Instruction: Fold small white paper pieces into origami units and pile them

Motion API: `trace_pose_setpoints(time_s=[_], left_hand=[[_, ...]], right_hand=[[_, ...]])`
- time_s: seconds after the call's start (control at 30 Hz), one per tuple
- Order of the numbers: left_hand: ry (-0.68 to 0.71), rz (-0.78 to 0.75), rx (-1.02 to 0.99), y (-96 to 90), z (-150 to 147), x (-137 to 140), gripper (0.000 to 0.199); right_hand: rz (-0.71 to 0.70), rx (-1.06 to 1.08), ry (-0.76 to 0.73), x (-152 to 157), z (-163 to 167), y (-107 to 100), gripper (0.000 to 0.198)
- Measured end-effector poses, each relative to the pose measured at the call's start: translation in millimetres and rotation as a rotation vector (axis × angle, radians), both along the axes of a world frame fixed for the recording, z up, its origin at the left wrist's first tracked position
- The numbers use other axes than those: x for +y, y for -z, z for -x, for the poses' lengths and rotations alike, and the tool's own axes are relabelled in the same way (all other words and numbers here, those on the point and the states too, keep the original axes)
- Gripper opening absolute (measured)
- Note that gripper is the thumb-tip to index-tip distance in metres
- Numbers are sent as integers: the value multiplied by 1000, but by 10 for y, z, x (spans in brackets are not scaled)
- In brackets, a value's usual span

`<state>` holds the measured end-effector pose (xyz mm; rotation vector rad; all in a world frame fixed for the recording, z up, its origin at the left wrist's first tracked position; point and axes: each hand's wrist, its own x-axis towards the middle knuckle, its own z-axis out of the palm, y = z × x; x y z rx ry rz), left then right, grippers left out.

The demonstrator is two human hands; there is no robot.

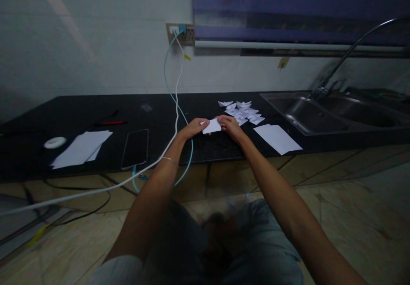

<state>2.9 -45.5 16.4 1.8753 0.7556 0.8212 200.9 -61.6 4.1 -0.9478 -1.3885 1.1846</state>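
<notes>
A small folded piece of white paper (212, 126) is held just above the front part of the black counter. My left hand (195, 128) pinches its left end, thumb on top. At the other end, the fingers of my right hand (229, 126) close on the paper's right side. Several folded paper boats (243, 113) lie in a cluster behind and to the right of my right hand. Farther right are flat sheets of white paper (278, 139).
A white cable (177, 105) and a teal cable (192, 148) run from the wall outlet (188, 35) past my left arm. On the left lie a phone (135, 148), more paper sheets (81, 148), a red pen (112, 123) and a white roll (55, 142). A steel sink (307, 127) is at right.
</notes>
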Motion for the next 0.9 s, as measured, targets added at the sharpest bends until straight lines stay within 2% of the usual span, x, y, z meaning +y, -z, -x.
trace_pose_setpoints(time_s=[0.1, 0.17, 0.6, 0.9], left_hand=[[0, -36, 9, 3, 5, -3, 45], [-10, -54, 23, 4, 6, -10, 46], [-95, -75, 20, 37, -12, -1, 36], [-3, -78, -9, 39, 22, -7, 38]], right_hand=[[-120, -132, 9, -44, -1, -7, 29], [-147, -174, 9, -68, -3, -13, 31], [-106, -117, -18, -70, -10, -15, 33], [-69, -127, -123, -44, -25, 1, 34]])
